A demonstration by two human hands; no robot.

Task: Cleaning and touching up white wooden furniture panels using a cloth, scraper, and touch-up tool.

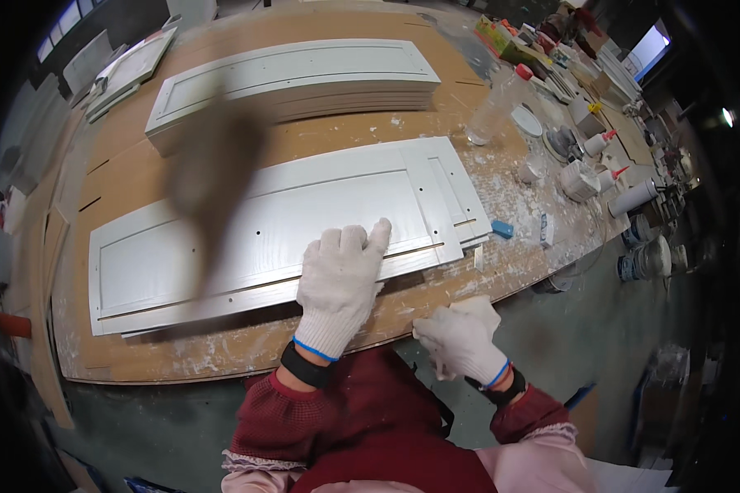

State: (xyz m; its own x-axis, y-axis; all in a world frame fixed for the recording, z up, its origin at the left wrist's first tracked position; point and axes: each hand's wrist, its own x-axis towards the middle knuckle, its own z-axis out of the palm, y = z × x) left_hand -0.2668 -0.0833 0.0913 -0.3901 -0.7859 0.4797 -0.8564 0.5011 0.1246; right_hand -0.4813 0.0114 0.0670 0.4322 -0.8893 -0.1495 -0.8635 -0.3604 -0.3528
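Nearest the camera, red sleeves [362,427] hide the forearms, and a dark blur [210,177] hides part of the white cabinet door panel [304,222]. The gloved left hand [341,283] lies flat, fingers spread, on the panel's near edge. Just right of the panel, off the workbench [222,353], the right hand [462,338] curls around a small pale block [477,306], mostly hidden.

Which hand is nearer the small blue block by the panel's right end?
Right. The right hand is at the bench edge, below and slightly left of the blue block; the left hand rests on the white panel, farther left.

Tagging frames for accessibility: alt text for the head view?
A white-gloved left hand presses flat on a long white panelled cabinet door lying on a dusty wooden workbench, while the white-gloved right hand holds a small pale block off the bench edge.
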